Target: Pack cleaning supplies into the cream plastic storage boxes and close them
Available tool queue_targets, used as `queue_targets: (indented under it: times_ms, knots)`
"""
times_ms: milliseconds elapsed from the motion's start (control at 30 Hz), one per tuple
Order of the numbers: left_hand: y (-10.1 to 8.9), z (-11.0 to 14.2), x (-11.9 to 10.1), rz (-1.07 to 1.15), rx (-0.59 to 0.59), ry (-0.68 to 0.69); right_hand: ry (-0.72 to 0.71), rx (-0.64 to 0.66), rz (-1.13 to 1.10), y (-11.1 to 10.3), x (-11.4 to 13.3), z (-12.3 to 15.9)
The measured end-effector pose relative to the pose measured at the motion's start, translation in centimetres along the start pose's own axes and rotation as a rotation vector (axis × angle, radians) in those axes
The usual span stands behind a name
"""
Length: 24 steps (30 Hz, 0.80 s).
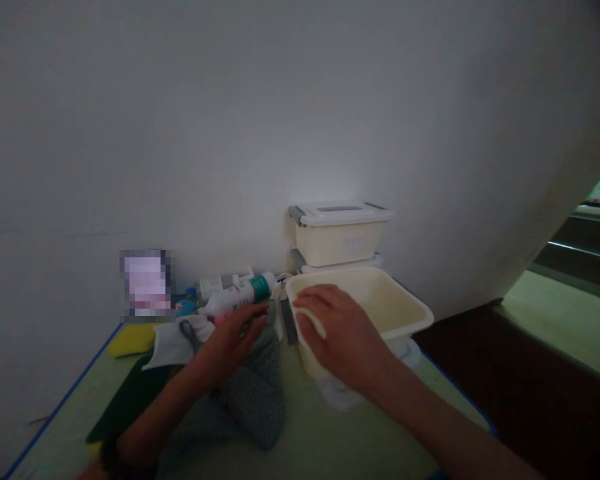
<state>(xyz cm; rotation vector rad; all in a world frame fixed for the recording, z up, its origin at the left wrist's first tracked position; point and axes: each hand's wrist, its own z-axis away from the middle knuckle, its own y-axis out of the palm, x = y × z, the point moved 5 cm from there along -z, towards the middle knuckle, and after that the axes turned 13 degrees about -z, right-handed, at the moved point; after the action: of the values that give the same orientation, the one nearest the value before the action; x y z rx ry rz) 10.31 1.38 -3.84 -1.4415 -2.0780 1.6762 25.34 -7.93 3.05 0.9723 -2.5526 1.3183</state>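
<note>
My left hand [237, 337] reaches over a grey-green cloth [263, 393] on the table, its fingertips at the cloth's upper edge. Its fingers are stretched out, with a gap to the thumb. My right hand [340, 330] is over the left rim of a cream plastic box [405, 303] without a lid on. Those fingers are curved and the thumb stands apart, with cream plastic showing between them. Whether the right hand touches the rim, I cannot tell. Behind the left hand lies a white bottle with a green band [243, 293].
A lidded cream box [340, 240] stands behind the open-topped one, on another lid. Left on the table [325, 440] are a yellow sponge [131, 340], a white cloth [167, 343] and a dark green pad [133, 393]. A blurred-out screen [147, 285] stands by the wall.
</note>
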Motion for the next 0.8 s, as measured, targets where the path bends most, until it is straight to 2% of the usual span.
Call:
queue_targets:
  times_ms: [67, 167, 233, 300, 367, 467, 567, 667, 800]
  knots:
    - [-1.3, 1.7, 1.3, -0.193, -0.078, 0.064, -0.055, 0.055, 0.080, 2.5, 2.0, 0.3]
    - [-2.9, 4.5, 3.1, -0.413, -0.212, 0.121, -0.014, 0.130, 0.276, 5.0, 1.6, 0.4]
    - [-3.2, 5.8, 4.0, -0.496, -0.241, 0.133, 0.002, 0.178, 0.370, 5.7, 0.3, 0.3]
    - [-3.0, 6.4, 4.4, -0.532, -0.222, 0.150, -0.030, 0.213, 0.408, 5.9, -0.8, 0.1]
    - [-2.6, 6.5, 4.3, -0.549, -0.199, 0.168, -0.074, 0.195, 0.416, 5.7, -1.2, 0.1]
    - [-1.8, 6.1, 4.0, -0.563, -0.158, 0.177, -0.130, 0.085, 0.382, 5.3, -0.2, 0.5]
    - [-1.7, 5.9, 3.9, -0.553, -0.135, 0.159, -0.185, 0.013, 0.286, 6.2, 2.0, 1.1]
    - [-2.6, 5.9, 4.4, -0.543, -0.130, 0.095, -0.251, 0.160, 0.121, 8.7, 3.8, 1.7]
    - [-4.2, 6.4, 5.7, -0.578, -0.092, -0.042, -0.107, 0.286, -0.069, 11.5, 2.7, 1.6]
